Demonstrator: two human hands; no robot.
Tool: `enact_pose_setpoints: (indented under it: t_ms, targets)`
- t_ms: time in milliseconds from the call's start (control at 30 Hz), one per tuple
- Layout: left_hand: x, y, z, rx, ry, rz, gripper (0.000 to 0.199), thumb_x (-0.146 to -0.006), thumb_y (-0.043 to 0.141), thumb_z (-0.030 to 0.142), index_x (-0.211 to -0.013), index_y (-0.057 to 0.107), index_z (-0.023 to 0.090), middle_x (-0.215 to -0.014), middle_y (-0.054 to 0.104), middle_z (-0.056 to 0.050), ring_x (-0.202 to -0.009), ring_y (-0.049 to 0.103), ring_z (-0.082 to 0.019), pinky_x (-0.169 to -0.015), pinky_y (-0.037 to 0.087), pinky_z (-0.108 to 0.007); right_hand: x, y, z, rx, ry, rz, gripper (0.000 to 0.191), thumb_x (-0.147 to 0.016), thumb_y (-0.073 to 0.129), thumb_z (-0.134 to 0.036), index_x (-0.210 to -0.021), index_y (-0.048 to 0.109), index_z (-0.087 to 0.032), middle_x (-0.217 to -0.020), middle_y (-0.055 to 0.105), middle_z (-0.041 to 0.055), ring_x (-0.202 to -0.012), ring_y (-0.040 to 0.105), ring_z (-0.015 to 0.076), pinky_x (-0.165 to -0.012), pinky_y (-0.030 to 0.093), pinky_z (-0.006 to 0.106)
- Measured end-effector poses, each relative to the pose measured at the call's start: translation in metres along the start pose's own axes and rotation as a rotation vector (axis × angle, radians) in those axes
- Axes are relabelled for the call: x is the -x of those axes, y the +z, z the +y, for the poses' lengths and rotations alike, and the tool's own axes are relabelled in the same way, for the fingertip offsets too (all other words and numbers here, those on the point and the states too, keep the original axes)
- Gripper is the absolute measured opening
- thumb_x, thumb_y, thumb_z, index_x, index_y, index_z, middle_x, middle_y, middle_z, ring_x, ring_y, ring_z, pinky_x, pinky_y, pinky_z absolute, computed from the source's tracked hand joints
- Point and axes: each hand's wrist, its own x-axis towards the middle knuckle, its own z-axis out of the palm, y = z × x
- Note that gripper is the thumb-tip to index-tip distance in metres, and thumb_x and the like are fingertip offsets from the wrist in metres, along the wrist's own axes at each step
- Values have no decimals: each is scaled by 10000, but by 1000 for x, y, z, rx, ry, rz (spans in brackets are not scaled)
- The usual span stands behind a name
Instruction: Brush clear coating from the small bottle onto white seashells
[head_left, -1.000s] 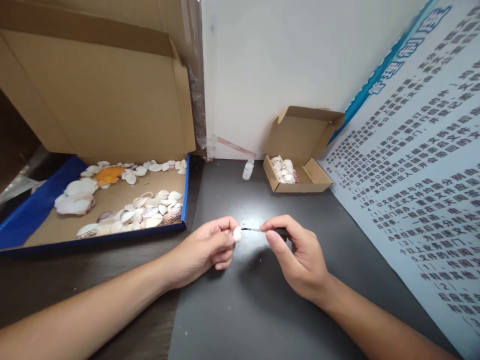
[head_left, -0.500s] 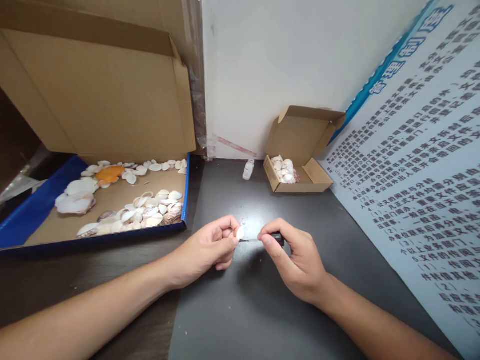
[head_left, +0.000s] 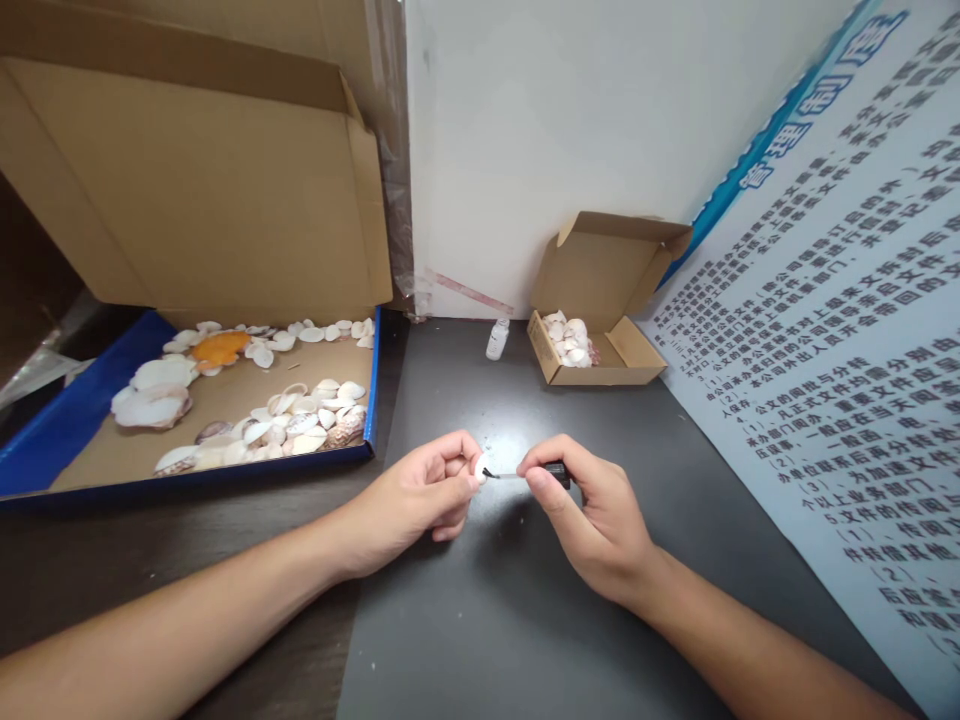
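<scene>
touching the small white shell (head_left: 481, 465) on its face, the dark tip of the slim black-handled brush (head_left: 510, 476) has shifted from the shell's near edge; contact is judged light. the left hand (head_left: 431, 490) is pinched on the shell above the dark grey bench (head_left: 450, 640); the right hand (head_left: 596, 510) is closed on the brush handle. the hands are apart from each other. the small white bottle (head_left: 496, 340) stands on the far side, left of the open brown cardboard box (head_left: 607, 376).
</scene>
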Motion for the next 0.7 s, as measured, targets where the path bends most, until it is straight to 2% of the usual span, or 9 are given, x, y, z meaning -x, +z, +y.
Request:
enact_pose_setpoints:
  t_ms: [133,233,367,500,700]
  targets:
    - [0,1,2,13,-8,15,262,-862,663,353,-825,457,195,-581,348,102,-483,258,-43,-465,287,-176,0,-1,-1,11,2,33,173,-961,493,-273,-814,557,-205,-588,505,-51,-484,441,97,-479,374,217]
    - [0,2,2,18,-17,27,259,-850,674,353,-827,468,196,-580,346,100,-481,257,-45,-462,280,-179,0,-1,-1,-13,-23,61,144,-955,503,-270,-845,573,-208,-590,521,-52,-469,443,95,-468,376,217]
    - [0,1,1,31,-36,33,254,-847,673,343,-823,464,200,-567,335,100,-482,252,-50,-467,281,-178,0,0,0,-15,-36,20,119,-945,523,-282,-876,587,-210,-626,566,-39,-498,480,103,-486,400,219]
    - [0,1,0,57,-39,41,242,-844,664,343,-823,468,203,-564,323,99,-477,237,-52,-466,284,-176,-1,0,0,6,13,-6,165,-952,496,-287,-819,555,-210,-589,518,-44,-499,466,109,-483,392,223]
    - [0,1,2,98,-43,24,217,-844,652,316,-822,470,199,-541,325,102,-459,243,-51,-454,310,-169,0,-1,-2,-5,8,58,161,-952,499,-272,-815,555,-208,-562,499,-59,-460,445,95,-457,375,210]
